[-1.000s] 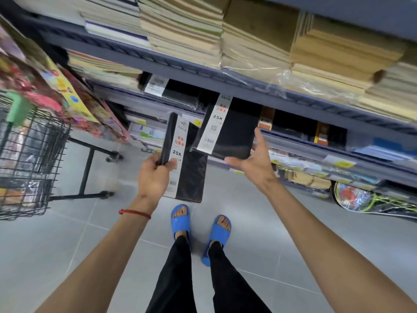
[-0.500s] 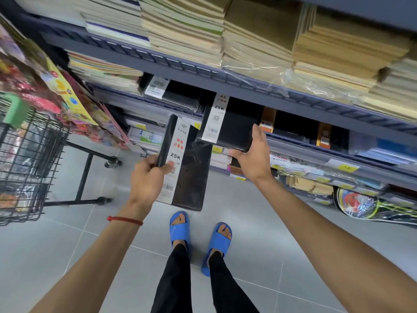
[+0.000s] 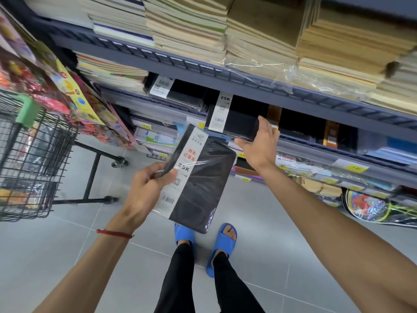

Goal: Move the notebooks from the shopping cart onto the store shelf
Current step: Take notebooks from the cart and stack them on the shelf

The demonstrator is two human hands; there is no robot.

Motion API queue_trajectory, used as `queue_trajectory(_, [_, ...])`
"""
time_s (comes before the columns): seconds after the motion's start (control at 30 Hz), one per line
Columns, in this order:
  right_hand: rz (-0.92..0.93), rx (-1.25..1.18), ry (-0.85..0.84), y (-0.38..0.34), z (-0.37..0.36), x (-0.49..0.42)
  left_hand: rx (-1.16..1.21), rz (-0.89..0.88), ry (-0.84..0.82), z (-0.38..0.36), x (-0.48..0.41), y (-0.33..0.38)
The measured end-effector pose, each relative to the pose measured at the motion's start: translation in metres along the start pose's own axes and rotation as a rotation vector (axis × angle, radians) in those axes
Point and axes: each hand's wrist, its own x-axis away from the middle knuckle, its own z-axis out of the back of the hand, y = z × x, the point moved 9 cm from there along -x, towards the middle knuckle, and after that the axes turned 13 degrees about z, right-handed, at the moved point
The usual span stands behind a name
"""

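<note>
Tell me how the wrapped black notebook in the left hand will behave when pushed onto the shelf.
The black notebook is probably stiff: gripped at one edge by the left hand, it shows no droop. Its glossy plastic wrap looks slippery, so it should slide yet could slip from a loose grip. Flat, it should not roll.

Grey tile floor (image 3: pixel 56 256), paper stacks (image 3: pixel 191 26) up top, bright pkgs (image 3: pixel 29 73) L

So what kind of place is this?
Most likely a stationery shop: shelves stacked with exercise books, yellow price tags along the shelf edges, and a wire shopping cart on the left.
</note>
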Motion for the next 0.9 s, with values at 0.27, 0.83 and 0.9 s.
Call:
queue_trajectory(0.27, [-0.052, -0.305, -0.016, 0.033, 0.006, 0.006, 0.068, -0.02, -0.034, -0.031, -0.032, 0.023])
queue_trajectory(0.83, [-0.049, -0.436, -0.069, 0.048, -0.01, 0.024, 0.173, 0.058, -0.092, -0.083, -0.076, 0.033])
queue_trajectory(0.9, [-0.046, -0.418, -0.071, 0.047, -0.01, 0.025, 0.178, 0.057, -0.053, -0.09, -0.079, 0.037])
